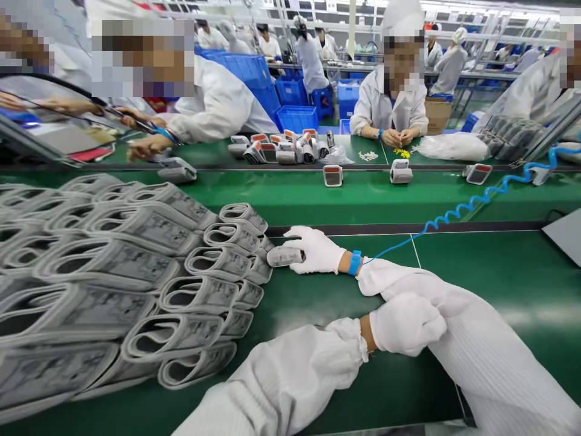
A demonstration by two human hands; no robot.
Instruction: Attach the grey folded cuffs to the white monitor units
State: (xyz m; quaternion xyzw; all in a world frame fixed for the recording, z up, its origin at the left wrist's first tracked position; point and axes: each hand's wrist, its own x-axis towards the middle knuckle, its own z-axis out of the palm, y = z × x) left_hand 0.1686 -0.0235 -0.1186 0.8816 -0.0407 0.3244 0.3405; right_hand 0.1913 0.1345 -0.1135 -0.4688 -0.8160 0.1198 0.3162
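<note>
My arms are crossed, both in white gloves and white sleeves. My right hand, with a blue wrist strap, reaches left and pinches a small rolled grey cuff beside the right edge of a large stack of rolled grey cuffs. Nearer to me, my left hand is closed in a fist against my right sleeve; its fingertips and anything inside are hidden. Both hands are over the green table.
A coiled blue cord runs from the strap to the upper right. Beyond a dark rail, a green belt carries grey-white devices. People in white work across it. A grey panel stands at the right edge.
</note>
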